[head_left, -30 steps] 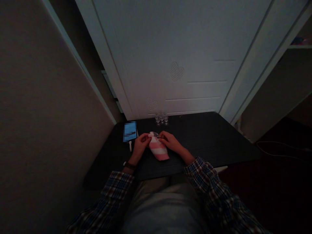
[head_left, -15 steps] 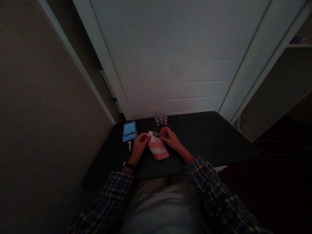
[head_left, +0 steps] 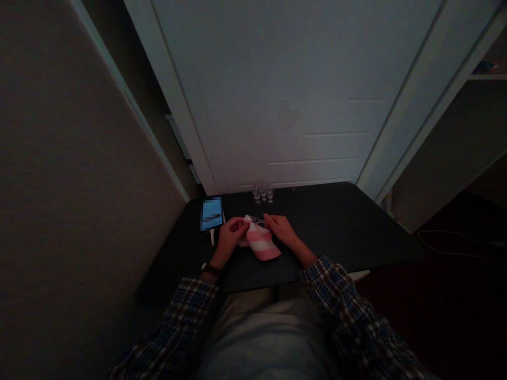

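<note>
Pink-striped sock was pinched at its opening by left hand and right hand; nearby shot glasses risked toppling if elbows swung.

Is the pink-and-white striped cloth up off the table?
No, the striped cloth lies on the dark table, with the left hand and the right hand at its far end.

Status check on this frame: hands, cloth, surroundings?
Both hands, left and right, grip the pink-striped cloth on the table. Small glasses behind, apart.
</note>
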### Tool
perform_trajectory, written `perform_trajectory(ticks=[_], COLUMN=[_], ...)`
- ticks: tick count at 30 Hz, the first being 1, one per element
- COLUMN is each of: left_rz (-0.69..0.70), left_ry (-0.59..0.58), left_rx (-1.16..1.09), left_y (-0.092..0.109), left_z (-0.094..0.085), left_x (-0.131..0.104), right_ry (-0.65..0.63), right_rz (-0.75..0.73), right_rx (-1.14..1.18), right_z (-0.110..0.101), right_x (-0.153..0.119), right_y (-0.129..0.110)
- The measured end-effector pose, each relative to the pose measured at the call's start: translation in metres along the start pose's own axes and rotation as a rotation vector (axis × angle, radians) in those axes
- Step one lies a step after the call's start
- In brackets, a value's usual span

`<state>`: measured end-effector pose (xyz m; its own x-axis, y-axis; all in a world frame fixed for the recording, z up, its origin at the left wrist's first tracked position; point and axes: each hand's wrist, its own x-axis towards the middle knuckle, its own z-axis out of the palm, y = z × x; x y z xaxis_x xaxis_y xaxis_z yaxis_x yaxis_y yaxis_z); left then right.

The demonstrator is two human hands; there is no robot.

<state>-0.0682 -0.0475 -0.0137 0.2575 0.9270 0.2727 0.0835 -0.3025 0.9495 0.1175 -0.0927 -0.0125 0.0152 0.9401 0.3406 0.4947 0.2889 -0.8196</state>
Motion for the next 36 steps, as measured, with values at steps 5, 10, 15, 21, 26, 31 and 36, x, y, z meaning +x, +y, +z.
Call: perform_trajectory(ticks=[5,10,15,21,26,31,36], left_rz=[-0.001,-0.027,-0.047,-0.017,-0.005,-0.010,-0.032], left_ry=[0.066,0.097,0.054,0.052,0.014,0.029,0.070], left_rx=[-0.007,-0.049,-0.070,-0.055,-0.009,-0.004,-0.063], left_y=[0.002,0.006,0.003,0.000,0.003,0.005,0.005], left_z=[-0.003,-0.006,-0.005,-0.002,0.000,0.000,-0.002], left_x=[0.000,-0.001,-0.001,0.000,-0.001,-0.001,-0.001], right_ry=[-0.035,-0.018,0.033,0.061,0.054,0.064,0.031], right_rz=[-0.020,-0.036,-0.086,-0.041,-0.022,-0.035,-0.084], right_rx=[0.078,0.216,0.204,0.138,0.015,0.108,0.244], right_z=[0.006,0.009,0.006,0.001,-0.003,0.000,0.005], right_x=[0.002,0.004,0.004,0.003,0.002,0.002,0.003], right_y=[0.004,0.008,0.006,0.000,-0.003,-0.002,0.001])
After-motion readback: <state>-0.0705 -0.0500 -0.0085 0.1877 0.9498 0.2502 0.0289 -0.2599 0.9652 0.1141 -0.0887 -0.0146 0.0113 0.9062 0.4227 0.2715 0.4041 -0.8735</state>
